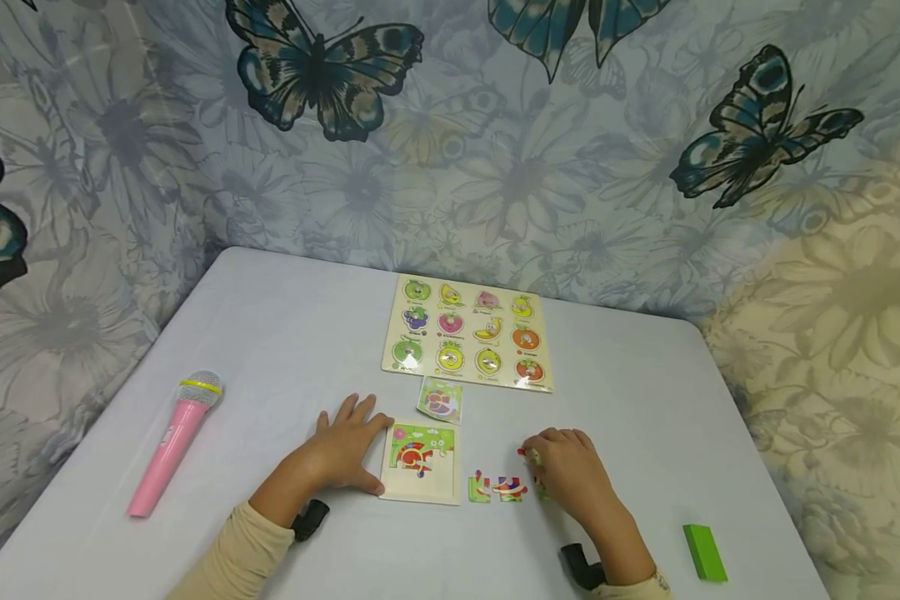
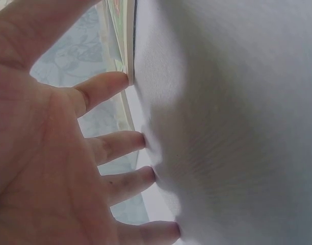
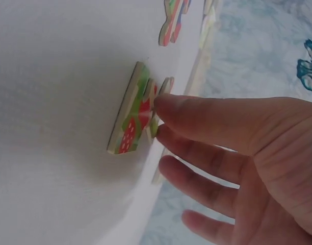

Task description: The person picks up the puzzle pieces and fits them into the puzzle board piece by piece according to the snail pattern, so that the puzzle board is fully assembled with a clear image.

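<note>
My left hand point(image 1: 345, 450) is spread with its fingertips on the table. Its thumb and index finger touch the left side of a wooden puzzle board point(image 1: 420, 490), which has a partly assembled picture point(image 1: 416, 457) in its upper part. To the right of the board, my right hand point(image 1: 573, 471) pinches a small puzzle piece point(image 3: 163, 92) between thumb and index finger, most of it hidden by the fingertips. Just beside those fingertips is a green and red puzzle piece point(image 3: 129, 130). Two more pieces, one mostly green point(image 1: 479, 487) and one striped point(image 1: 510, 489), lie between board and hand.
Behind the board lies a small picture card point(image 1: 441, 401), and beyond it a large fruit board point(image 1: 468, 333). A pink toy microphone point(image 1: 172, 446) rests at the left. A green block point(image 1: 705, 552) lies at the right. The patterned wall point(image 1: 450, 192) borders the table's back edge.
</note>
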Motion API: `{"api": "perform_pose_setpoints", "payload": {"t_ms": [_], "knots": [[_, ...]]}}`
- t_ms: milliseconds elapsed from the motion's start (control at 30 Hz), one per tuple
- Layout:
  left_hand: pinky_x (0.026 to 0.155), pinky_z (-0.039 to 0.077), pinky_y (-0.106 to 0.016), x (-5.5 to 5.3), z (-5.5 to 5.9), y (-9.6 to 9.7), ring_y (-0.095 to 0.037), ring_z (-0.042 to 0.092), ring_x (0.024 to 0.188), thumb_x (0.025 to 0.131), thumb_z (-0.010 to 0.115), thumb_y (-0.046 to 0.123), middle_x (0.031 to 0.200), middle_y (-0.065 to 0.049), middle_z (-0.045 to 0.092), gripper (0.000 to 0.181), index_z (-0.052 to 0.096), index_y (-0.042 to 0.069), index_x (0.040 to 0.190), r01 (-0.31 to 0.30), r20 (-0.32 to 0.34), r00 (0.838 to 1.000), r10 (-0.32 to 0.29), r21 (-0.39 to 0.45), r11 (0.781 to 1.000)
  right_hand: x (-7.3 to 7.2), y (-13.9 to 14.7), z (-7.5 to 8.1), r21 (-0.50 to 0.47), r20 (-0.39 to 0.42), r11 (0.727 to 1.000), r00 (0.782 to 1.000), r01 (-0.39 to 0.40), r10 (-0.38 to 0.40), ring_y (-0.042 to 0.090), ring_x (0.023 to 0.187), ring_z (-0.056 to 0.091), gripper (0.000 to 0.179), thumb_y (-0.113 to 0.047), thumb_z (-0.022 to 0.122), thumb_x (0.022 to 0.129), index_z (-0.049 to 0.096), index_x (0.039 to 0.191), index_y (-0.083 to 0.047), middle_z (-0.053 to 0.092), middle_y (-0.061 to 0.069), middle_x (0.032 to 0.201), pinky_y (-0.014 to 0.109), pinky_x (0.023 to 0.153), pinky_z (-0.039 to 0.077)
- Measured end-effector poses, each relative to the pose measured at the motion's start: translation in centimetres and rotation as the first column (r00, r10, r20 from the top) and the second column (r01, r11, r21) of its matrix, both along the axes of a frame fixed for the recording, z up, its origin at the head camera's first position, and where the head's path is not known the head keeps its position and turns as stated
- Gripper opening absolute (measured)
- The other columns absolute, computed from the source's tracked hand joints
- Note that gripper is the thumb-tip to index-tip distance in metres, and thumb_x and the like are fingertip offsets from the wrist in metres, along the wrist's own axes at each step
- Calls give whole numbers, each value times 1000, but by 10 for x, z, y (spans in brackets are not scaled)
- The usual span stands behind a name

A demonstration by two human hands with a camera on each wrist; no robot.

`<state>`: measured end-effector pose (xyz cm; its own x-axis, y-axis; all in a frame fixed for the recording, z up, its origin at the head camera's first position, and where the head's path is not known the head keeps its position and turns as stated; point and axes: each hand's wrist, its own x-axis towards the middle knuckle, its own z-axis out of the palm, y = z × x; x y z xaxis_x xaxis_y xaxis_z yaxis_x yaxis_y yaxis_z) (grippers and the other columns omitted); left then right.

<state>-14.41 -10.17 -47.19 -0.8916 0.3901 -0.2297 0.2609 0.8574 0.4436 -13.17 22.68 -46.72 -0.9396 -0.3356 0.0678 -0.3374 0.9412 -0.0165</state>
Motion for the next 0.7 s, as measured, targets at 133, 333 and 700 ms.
{"api": "perform_pose_setpoints", "payload": {"t_ms": [133, 333, 700], "knots": [[102, 17, -78, 0, 0, -1, -47, 14, 144, 60, 92, 37, 156, -23, 26, 89, 51, 13, 137, -1, 0, 1000, 1, 0, 1000, -1, 1, -2, -16, -9, 1000, 1000, 0, 0, 28, 100, 65, 29, -10, 86, 69, 73, 95, -13, 71, 5, 98, 53, 96, 44], [102, 16, -78, -1, 0, -1, -47, 14, 144, 61, 91, 37, 156, -23, 25, 91, 51, 13, 138, 0, 4, 1000, 0, -5, 1000, -3, 0, -3, -23, -6, 1000, 1000, 16, -16, 28, 99, 65, 25, -11, 84, 71, 73, 93, -14, 71, 6, 97, 54, 95, 44], [102, 17, -78, -1, -1, 0, -47, 14, 144, 60, 91, 39, 156, -23, 25, 90, 51, 14, 137, 5, -1, 1000, -5, -10, 1000, -4, 3, 2, -17, 78, 999, 996, 45, -43, 28, 102, 65, 23, -11, 82, 74, 76, 96, -16, 72, 3, 100, 54, 97, 43]]}}
